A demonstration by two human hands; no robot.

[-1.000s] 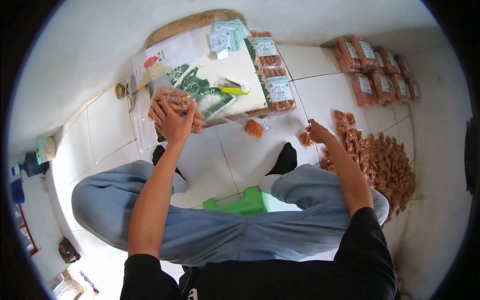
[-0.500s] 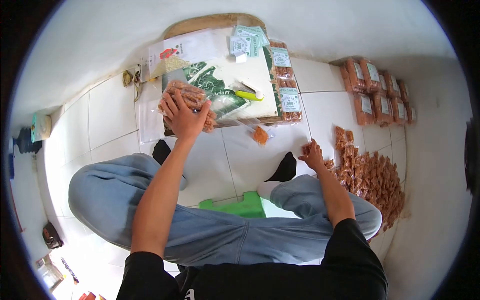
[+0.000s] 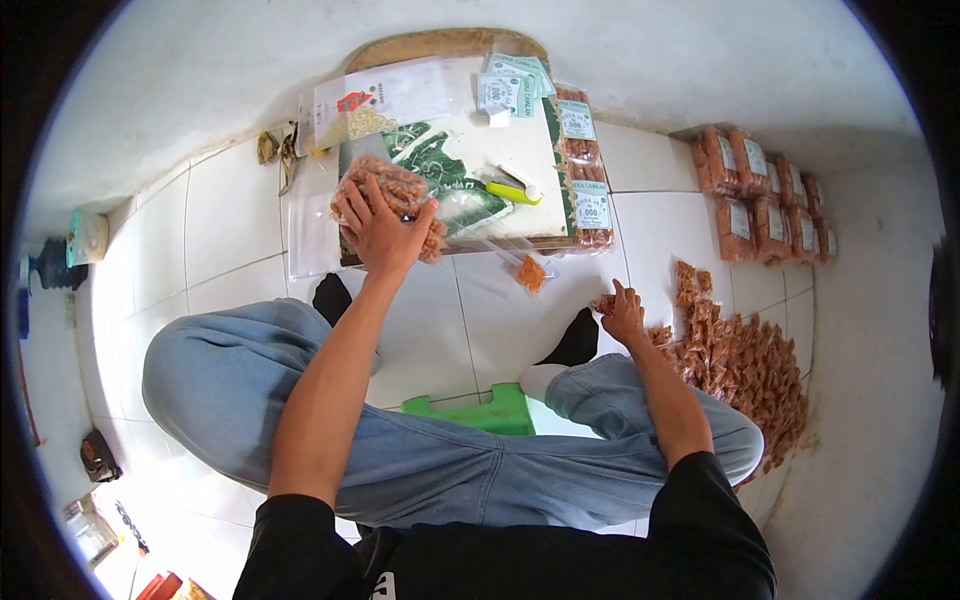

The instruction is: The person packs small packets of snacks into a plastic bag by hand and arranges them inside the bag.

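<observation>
My left hand (image 3: 385,232) lies with fingers spread over a clear bag of brown snack packets (image 3: 388,185) at the left front of the low table (image 3: 440,45). Down on the floor at the right, my right hand (image 3: 624,315) has its fingers closed around a small snack packet (image 3: 604,304). A large pile of similar small packets (image 3: 750,375) spreads beside my right forearm. Near the table's middle lies a lime-green tool (image 3: 513,192), its exact kind unclear. A small orange-brown packet (image 3: 529,273) sits at the table's front edge.
Labelled bags (image 3: 590,205) line the table's right edge, and printed labels (image 3: 505,90) lie at its back. More filled bags (image 3: 770,225) stand by the wall at the right. A green stool (image 3: 480,410) is between my legs. Clear plastic sheets (image 3: 420,90) cover the table's back left.
The view has shifted slightly, so the table appears a little farther right. My right hand has moved slightly left with the small packet. My left hand stays on the bag.
</observation>
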